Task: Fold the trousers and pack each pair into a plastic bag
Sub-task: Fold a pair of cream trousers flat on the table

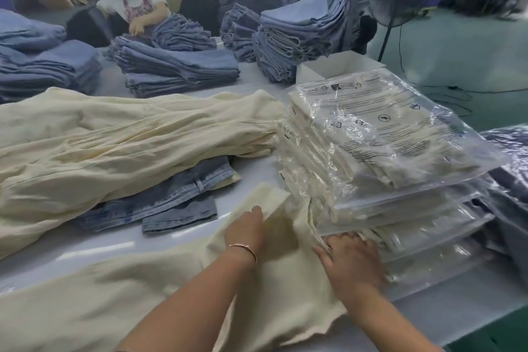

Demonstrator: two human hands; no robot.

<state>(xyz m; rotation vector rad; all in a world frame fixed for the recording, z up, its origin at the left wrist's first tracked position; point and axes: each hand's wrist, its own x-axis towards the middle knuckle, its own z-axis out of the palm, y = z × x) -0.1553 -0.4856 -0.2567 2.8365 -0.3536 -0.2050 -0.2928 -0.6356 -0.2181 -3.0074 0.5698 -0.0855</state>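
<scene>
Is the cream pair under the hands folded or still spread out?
Spread, not yet folded: the cream trousers lie long and flat across the table, with the left hand and right hand resting flat on one end.

A cream, soft-cloth pair of trousers [160, 291] lies spread flat and lengthwise, its far end touching the foot of a stack of clear plastic bags [400, 151], each holding a folded cream pair. Left of that stack sprawls a rumpled heap of cream trousers [114, 137], lying over a folded blue denim pair [171, 197] that pokes out beneath it.
</scene>
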